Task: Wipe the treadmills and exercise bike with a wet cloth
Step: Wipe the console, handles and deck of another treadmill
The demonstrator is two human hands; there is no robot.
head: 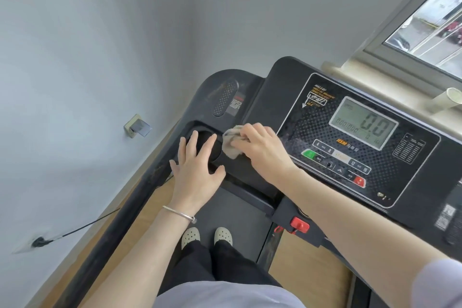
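The black treadmill (282,87) fills the middle and right of the view. Its console is cut off by the frame edge to the right of the LCD display (363,124), which reads 0.0. The stickers below and right of the display are too blurred to read. Above and right of the display a window (430,20) is cropped too. On its sill a pale cylinder (447,99) lies on its side, its far end out of frame.

Below and left of the display, the running belt (232,210) is largely hidden by the person's arms, dark trousers and pale perforated shoes (190,236). Far left of the display the handrail (120,220) runs down out of view.

The left hand (197,167) lies flat, fingers straight and spread, over the cup-holder recess (200,130) left of the display, covering most of it. The right hand (262,147), just left of the display's button panel, has its fingers curled down round a crumpled beige cloth (231,145).

The cloth pokes out from under those fingertips on the side away from the display. It lies against the console top at the recess's rim, close to the left index finger. The rest of it is hidden beneath the palm.

A red safety key (300,225) sits below the display, and a thin silver bracelet (178,214) rings the left wrist.
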